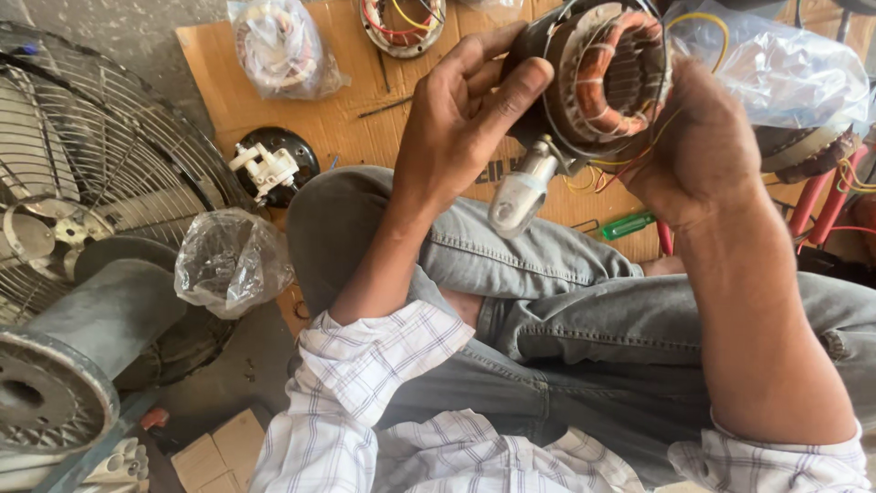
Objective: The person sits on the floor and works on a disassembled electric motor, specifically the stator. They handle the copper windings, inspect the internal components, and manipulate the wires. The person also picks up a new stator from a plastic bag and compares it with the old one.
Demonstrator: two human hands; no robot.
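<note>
Both of my hands hold up a fan motor (598, 78), a dark round housing with copper windings showing inside. My left hand (461, 114) grips its left side, fingers spread over the rim. My right hand (698, 146) clasps the right side from behind. A grey plastic part (520, 196) hangs from the bottom of the motor, and thin yellow and red wires (602, 173) trail beneath it. The motor is raised above my crossed legs in grey jeans (547, 292).
A sheet of cardboard (347, 128) lies on the floor with a bagged coil (278, 46), another stator (401, 23) and a black cap with a white part (274, 164). A metal fan guard (82, 173) and stand base (46, 393) sit left. A green screwdriver (630, 225) lies near my knee.
</note>
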